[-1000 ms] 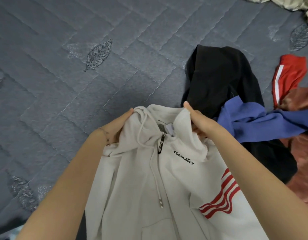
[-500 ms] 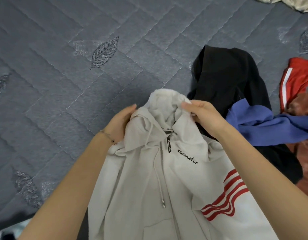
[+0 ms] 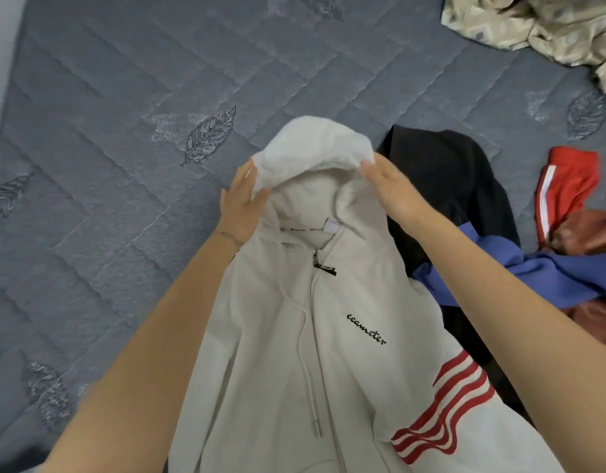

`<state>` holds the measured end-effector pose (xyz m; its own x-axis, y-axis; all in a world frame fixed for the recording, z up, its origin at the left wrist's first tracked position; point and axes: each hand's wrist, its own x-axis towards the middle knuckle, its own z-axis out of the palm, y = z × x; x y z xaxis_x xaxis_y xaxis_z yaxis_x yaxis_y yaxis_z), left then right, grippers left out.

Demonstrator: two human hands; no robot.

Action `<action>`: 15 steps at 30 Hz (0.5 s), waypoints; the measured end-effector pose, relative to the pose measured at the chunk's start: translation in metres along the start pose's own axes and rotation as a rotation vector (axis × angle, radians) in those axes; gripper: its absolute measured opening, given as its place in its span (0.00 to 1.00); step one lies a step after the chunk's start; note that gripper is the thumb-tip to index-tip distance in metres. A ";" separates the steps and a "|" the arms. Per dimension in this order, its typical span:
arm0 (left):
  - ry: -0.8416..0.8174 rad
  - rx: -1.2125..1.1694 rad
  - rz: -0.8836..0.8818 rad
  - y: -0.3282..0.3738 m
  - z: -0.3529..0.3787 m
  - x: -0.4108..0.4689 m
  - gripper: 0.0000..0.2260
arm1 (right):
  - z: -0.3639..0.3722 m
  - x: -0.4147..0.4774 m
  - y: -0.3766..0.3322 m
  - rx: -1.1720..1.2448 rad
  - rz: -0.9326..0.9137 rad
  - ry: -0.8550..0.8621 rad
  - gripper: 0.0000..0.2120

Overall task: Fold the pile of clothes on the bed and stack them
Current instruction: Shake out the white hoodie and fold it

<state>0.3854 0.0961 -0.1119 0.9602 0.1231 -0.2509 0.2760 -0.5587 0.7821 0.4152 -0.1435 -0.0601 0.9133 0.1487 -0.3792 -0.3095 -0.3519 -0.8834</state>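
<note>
A white zip hoodie (image 3: 328, 336) with black script and red stripes lies front up on the grey quilted bed (image 3: 124, 97). Its hood (image 3: 311, 148) is spread out flat, pointing away from me. My left hand (image 3: 241, 203) holds the hood's left rim between thumb and fingers. My right hand (image 3: 393, 189) holds the right rim, its fingertips tucked into the fabric. The rest of the pile lies to the right: a black garment (image 3: 441, 172), a blue one (image 3: 540, 278), a red one with a white stripe (image 3: 567, 186) and a brown one (image 3: 588, 230).
A crumpled beige sheet (image 3: 533, 25) lies at the far right corner of the bed. The bed's left edge (image 3: 8, 80) runs along the far left. Bare quilt stretches to the left of and beyond the hoodie.
Both hands have moved away from me and apart, drawing the bunched hood out of the collar and spreading it flat on the bed. The view has tilted further up the bed.
</note>
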 end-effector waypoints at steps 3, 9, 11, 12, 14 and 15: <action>-0.085 0.081 -0.122 -0.019 0.016 -0.009 0.23 | 0.008 -0.003 0.018 -0.131 0.022 0.011 0.18; -0.045 0.090 -0.092 -0.034 0.032 -0.058 0.22 | 0.019 -0.044 0.042 -0.124 -0.066 0.210 0.20; 0.031 0.023 0.001 -0.040 0.033 -0.083 0.21 | 0.030 -0.065 0.047 -0.093 -0.100 0.227 0.19; 0.040 -0.028 0.025 -0.043 0.034 -0.097 0.21 | 0.037 -0.076 0.049 -0.098 -0.128 0.216 0.19; 0.013 -0.075 0.010 -0.050 0.034 -0.128 0.21 | 0.055 -0.098 0.055 -0.104 -0.176 0.167 0.19; 0.002 -0.040 0.001 -0.054 0.032 -0.143 0.21 | 0.064 -0.108 0.057 -0.106 -0.195 0.137 0.19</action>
<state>0.2321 0.0824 -0.1368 0.9606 0.1244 -0.2486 0.2763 -0.5255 0.8047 0.2817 -0.1202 -0.0875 0.9826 0.0990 -0.1574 -0.1013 -0.4248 -0.8996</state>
